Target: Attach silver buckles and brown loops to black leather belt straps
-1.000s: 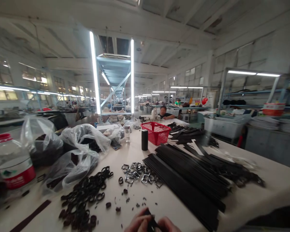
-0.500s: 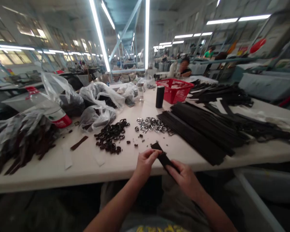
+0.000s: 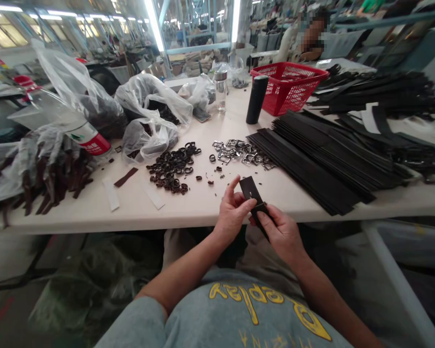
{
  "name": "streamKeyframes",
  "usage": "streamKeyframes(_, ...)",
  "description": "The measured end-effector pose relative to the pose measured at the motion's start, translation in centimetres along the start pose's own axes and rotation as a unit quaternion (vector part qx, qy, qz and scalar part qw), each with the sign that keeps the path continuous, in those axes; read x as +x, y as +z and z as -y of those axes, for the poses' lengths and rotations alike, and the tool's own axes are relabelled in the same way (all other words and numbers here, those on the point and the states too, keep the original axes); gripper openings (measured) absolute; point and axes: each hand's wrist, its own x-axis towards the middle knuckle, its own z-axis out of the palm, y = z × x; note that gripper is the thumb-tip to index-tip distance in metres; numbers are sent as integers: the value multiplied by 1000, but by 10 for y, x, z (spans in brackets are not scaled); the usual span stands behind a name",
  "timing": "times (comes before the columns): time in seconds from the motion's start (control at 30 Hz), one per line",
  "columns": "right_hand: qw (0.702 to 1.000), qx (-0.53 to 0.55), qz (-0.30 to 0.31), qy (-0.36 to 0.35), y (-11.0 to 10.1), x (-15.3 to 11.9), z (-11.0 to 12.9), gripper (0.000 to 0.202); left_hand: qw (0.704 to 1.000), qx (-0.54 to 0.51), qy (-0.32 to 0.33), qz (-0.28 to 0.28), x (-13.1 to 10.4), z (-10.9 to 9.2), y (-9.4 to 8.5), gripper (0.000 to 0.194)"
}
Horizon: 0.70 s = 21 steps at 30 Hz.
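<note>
A dark strap (image 3: 251, 189) with a small slot near its upper end is held over the table's front edge. My left hand (image 3: 232, 210) pinches it from the left, thumb on its face and index finger raised beside it. From the right, my right hand (image 3: 281, 229) grips the strap lower down, its thumb along the surface. A thin band or loop crosses the strap between my thumbs. Beyond my hands lie a pile of small dark loops (image 3: 172, 166) and a pile of metal buckles (image 3: 230, 152).
Stacked dark straps (image 3: 311, 164) lie at right, behind them a red basket (image 3: 288, 89) and a black cylinder (image 3: 257, 99). Clear plastic bags (image 3: 148, 96), a large bottle (image 3: 85, 135) and wrapped brown strips (image 3: 47, 169) sit at left. A person (image 3: 313, 34) is in the background.
The view has tilted down, showing more of the shirt. My left hand has changed its hold, its thumb now on the strap's face, and the strap's slot is now visible.
</note>
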Motion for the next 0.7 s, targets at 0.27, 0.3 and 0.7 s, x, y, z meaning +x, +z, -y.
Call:
streamKeyframes(0.27,1000,15,12,-3,2,-1,-3,30,999,-10,33,19,4,-3,-6,48)
streamKeyframes(0.3,1000,20,12,-1,2,-2,-2,31,999,-7,33,20,4,-5,-6,43)
streamKeyframes(0.7,1000,20,-18,11,5,1,8,31,998,39,45,-37,0,-2,-3,32)
